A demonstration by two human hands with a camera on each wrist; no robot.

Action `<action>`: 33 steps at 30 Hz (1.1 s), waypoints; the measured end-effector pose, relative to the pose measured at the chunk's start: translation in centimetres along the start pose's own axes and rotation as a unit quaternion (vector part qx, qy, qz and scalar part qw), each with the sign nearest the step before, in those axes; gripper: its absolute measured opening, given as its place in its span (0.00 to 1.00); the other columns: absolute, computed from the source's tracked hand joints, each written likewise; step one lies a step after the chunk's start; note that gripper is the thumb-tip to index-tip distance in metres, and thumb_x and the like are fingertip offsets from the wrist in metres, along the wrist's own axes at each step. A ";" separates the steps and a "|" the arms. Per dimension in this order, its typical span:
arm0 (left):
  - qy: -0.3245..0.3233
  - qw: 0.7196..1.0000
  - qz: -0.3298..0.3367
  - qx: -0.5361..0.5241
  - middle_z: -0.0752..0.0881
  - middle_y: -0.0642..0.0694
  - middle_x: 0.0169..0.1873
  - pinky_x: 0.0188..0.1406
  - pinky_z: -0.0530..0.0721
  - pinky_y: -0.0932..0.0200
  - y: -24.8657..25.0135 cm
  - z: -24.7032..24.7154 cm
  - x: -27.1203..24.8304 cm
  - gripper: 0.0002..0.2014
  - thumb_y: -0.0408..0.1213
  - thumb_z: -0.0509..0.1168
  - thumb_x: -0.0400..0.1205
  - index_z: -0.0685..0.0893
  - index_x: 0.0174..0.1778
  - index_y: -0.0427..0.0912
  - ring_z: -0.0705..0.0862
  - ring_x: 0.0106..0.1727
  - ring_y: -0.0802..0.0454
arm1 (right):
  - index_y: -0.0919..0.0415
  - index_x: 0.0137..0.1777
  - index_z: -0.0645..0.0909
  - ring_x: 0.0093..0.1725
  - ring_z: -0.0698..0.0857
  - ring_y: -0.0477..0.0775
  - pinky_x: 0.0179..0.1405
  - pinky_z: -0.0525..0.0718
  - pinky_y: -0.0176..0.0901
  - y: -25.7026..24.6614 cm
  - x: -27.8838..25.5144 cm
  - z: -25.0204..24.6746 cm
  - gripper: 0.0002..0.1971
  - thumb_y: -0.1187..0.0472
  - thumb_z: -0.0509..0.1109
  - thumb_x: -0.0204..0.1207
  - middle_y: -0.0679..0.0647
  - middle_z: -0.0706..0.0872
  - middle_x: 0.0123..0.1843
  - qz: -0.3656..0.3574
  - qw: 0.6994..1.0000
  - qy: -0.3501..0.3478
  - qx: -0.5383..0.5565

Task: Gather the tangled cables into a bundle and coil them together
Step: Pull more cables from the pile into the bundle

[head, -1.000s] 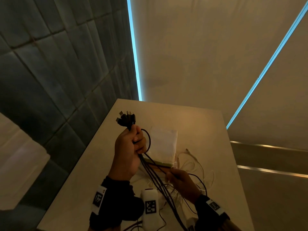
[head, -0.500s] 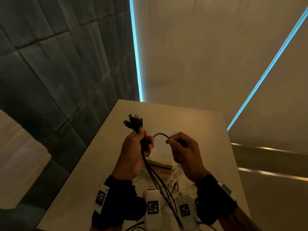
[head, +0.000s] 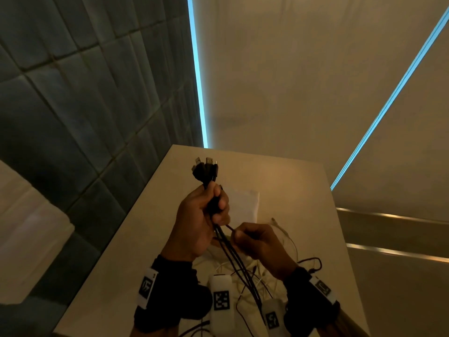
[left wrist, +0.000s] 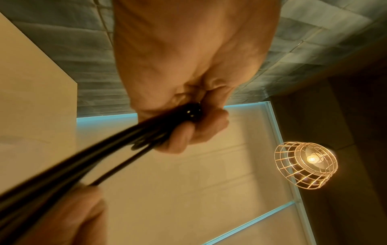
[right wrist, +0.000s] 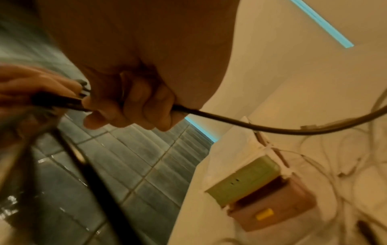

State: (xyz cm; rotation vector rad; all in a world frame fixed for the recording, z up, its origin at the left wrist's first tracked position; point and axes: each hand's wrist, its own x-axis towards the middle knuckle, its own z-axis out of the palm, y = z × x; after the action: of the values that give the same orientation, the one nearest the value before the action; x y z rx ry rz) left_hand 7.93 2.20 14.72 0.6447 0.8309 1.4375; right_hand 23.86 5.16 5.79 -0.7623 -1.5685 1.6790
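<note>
My left hand [head: 209, 215] grips a bundle of black cables [head: 233, 259] upright above the table, with their plug ends [head: 205, 166] sticking out over the fist. In the left wrist view the black cables [left wrist: 87, 154] run out of the left hand [left wrist: 188, 129] toward the lower left. Just below it, my right hand [head: 252, 242] pinches a single black cable [head: 229, 227] that leads up into the left fist. The right wrist view shows my right hand [right wrist: 134, 109] curled round that cable [right wrist: 261, 127], which trails off to the right. Loose white cables [head: 286, 242] lie tangled on the table [head: 150, 222].
A white pouch [head: 245, 205] holding green and pink boxes [right wrist: 261, 190] lies on the table behind my hands. A dark tiled wall [head: 85, 105] runs along the left side. A wire-cage lamp [left wrist: 305, 165] hangs overhead. The table's right edge [head: 337, 239] drops off to the floor.
My right hand rose from the table to the left fist with a black cable loop, then dropped just below it, pulling the cable straight. The left hand stayed raised.
</note>
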 end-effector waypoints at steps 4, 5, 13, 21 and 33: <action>-0.007 0.999 0.021 -0.039 0.71 0.49 0.24 0.18 0.62 0.64 0.2 -0.9 0.4 0.11 0.40 0.53 0.85 0.73 0.38 0.41 0.61 0.18 0.59 | 0.71 0.38 0.82 0.25 0.69 0.43 0.26 0.68 0.31 3.9 0.0 -0.9 0.13 0.64 0.65 0.83 0.55 0.74 0.28 0.037 0.998 0.013 -0.054; -0.006 0.999 0.026 -0.045 0.68 0.51 0.23 0.18 0.62 0.65 0.3 -1.1 0.5 0.12 0.39 0.52 0.85 0.72 0.37 0.41 0.60 0.18 0.60 | 0.71 0.38 0.82 0.26 0.69 0.44 0.26 0.68 0.32 4.9 -0.1 -1.2 0.14 0.64 0.65 0.83 0.54 0.73 0.28 0.047 0.997 0.021 -0.065; 0.037 0.998 0.037 -0.031 0.65 0.52 0.22 0.16 0.61 0.66 0.7 -1.6 0.4 0.14 0.38 0.49 0.88 0.72 0.37 0.42 0.59 0.17 0.60 | 0.55 0.31 0.80 0.24 0.66 0.44 0.23 0.63 0.34 10.2 -0.7 -2.0 0.18 0.66 0.63 0.84 0.52 0.70 0.26 0.107 0.990 0.072 -0.060; 0.068 0.997 0.040 -0.019 0.67 0.52 0.23 0.15 0.62 0.67 1.1 -2.3 0.3 0.15 0.38 0.50 0.88 0.72 0.36 0.42 0.59 0.17 0.60 | 0.57 0.28 0.79 0.24 0.69 0.41 0.27 0.66 0.36 11.9 -0.6 -3.1 0.19 0.68 0.64 0.82 0.47 0.72 0.23 0.131 0.978 0.109 -0.119; 0.148 0.983 -0.055 0.099 0.88 0.41 0.30 0.14 0.63 0.64 -0.7 -1.4 0.8 0.14 0.38 0.50 0.89 0.71 0.39 0.41 0.72 0.19 0.54 | 0.74 0.44 0.79 0.24 0.60 0.49 0.24 0.54 0.46 -3.0 2.1 -0.6 0.07 0.68 0.67 0.80 0.52 0.70 0.26 -0.018 0.988 0.118 0.097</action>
State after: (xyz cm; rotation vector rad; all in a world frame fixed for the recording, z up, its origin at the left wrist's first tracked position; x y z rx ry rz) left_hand 7.12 2.82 13.24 0.5310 1.2360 1.3787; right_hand 23.38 7.26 8.83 -0.7942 -1.2305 1.6202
